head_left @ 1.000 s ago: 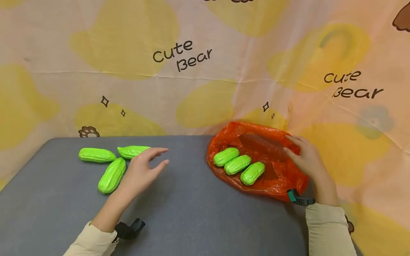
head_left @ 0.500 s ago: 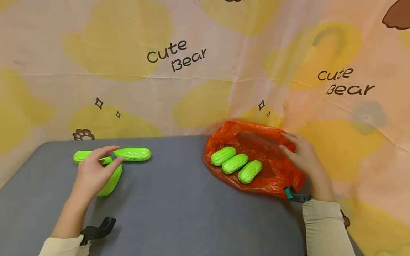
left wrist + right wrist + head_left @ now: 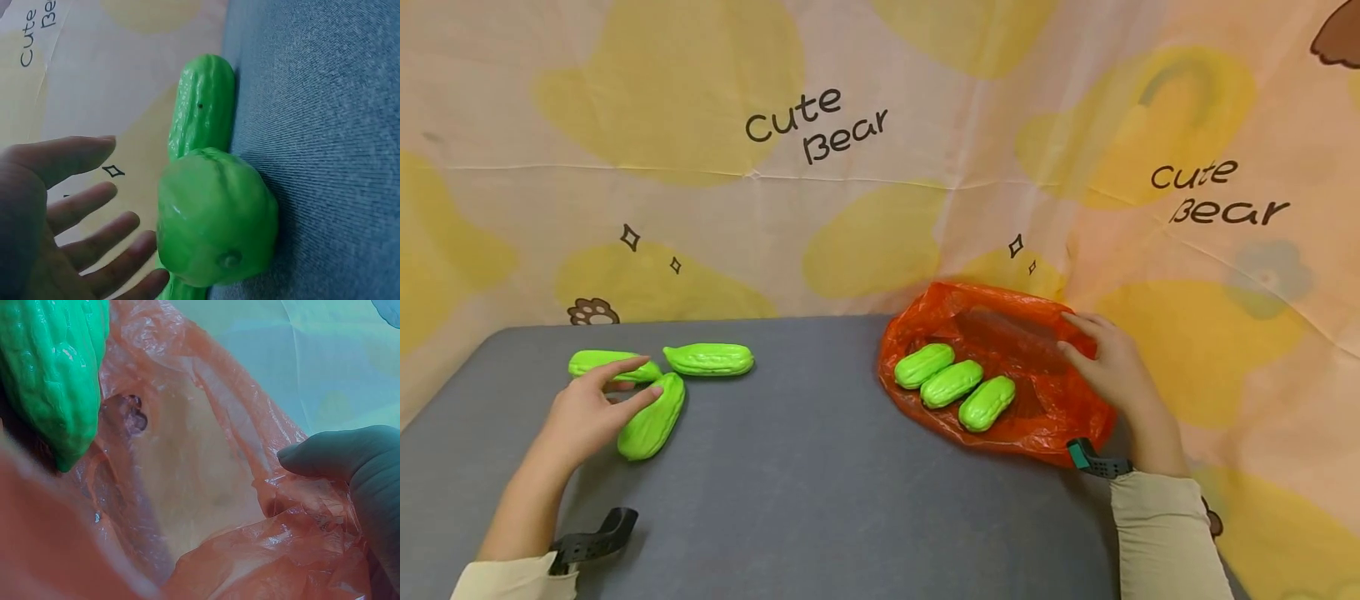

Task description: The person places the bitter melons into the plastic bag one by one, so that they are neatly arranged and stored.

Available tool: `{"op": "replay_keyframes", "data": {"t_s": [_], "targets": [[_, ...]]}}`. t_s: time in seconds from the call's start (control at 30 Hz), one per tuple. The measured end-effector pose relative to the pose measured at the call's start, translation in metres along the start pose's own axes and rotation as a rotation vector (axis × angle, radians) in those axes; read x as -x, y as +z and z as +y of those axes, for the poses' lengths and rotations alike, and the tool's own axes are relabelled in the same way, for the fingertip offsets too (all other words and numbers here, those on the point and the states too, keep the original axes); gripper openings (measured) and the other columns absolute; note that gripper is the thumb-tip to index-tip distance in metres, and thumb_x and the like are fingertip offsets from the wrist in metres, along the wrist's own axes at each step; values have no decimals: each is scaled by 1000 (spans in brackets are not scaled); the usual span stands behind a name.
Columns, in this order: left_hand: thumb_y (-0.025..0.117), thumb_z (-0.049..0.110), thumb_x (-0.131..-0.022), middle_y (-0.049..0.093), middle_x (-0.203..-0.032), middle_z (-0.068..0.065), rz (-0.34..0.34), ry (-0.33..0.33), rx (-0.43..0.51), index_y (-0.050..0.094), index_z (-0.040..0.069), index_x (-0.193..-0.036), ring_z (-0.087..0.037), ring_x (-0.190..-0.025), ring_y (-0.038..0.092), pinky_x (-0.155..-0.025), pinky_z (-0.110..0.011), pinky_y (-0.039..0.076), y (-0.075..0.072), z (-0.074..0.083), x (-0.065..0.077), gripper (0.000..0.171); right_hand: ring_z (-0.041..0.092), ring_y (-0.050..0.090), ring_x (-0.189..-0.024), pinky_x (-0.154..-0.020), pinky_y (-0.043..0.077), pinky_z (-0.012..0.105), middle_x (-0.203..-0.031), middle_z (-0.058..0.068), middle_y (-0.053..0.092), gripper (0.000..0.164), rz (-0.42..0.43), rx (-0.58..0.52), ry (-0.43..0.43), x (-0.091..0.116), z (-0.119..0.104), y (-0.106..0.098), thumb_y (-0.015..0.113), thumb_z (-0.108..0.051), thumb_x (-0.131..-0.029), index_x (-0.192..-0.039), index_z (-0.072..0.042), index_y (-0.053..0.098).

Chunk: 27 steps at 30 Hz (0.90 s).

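Left hand has come across leftward in the last second and now sits at the front gourd, thumb overlapping its upper edge in my head view. Fingers spread, nothing held; contact I can't confirm. I judge it placed for a grip, none taken yet. Right hand stays at the rim of the red bag, thumb over the film; whether it pinches, I can't tell.

Front gourd lies on the tabletop, long axis slanting: blunt end near and left, other end far and right, close by the left gourd and right gourd. Right gourd lies crosswise, tip pointing left.
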<state>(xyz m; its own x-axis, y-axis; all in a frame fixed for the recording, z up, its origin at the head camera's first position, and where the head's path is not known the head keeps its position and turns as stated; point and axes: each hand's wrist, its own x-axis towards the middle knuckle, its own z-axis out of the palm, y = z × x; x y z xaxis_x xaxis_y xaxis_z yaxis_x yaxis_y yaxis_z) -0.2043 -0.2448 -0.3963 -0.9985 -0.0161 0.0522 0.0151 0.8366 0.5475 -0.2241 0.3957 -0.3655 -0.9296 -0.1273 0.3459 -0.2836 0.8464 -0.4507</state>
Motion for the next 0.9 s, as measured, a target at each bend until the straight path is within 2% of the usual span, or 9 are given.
{"op": "replay_keyframes", "data": {"t_s": [0.1, 0.23, 0.57, 0.83, 0.9], "targets": [[64, 48, -97, 52, -141, -37, -50, -3, -15, 46, 1, -150, -54, -121, 57, -83, -63, 49, 1, -3, -2, 73, 56, 47, -129, -104, 37, 71, -139, 32, 53, 49, 6, 7, -3, 1, 1, 0, 67, -13, -96, -140, 6, 55], [65, 48, -96, 48, -144, -37, -76, -3, -17, 44, 0, -150, -55, -122, 56, -85, -63, 50, 1, -8, -3, 76, 55, 47, -129, -103, 37, 71, -140, 32, 53, 50, 5, 16, -1, 1, 1, 0, 67, -15, -97, -141, 5, 55], [64, 47, -97, 54, -139, -35, -96, -4, -7, 37, -3, -153, -54, -120, 59, -86, -64, 49, -2, -18, 0, 80, 56, 47, -129, -104, 37, 71, -140, 32, 53, 49, 17, 5, 9, 2, 2, -1, 67, -13, -96, -140, 6, 55], [64, 48, -97, 52, -141, -36, -160, 5, -3, 29, -7, -155, -55, -117, 61, -86, -60, 54, -2, -27, 1, 87, 56, 46, -129, -104, 36, 72, -140, 33, 53, 49, 10, -1, 6, 2, 1, -2, 67, -13, -96, -141, 5, 54], [64, 47, -97, 53, -140, -36, -162, 13, 15, 28, -7, -155, -55, -116, 62, -83, -53, 57, 0, -29, 2, 87, 56, 46, -129, -103, 36, 72, -140, 33, 52, 50, 5, -1, 8, 2, 1, -2, 67, -14, -97, -141, 5, 54]]}}
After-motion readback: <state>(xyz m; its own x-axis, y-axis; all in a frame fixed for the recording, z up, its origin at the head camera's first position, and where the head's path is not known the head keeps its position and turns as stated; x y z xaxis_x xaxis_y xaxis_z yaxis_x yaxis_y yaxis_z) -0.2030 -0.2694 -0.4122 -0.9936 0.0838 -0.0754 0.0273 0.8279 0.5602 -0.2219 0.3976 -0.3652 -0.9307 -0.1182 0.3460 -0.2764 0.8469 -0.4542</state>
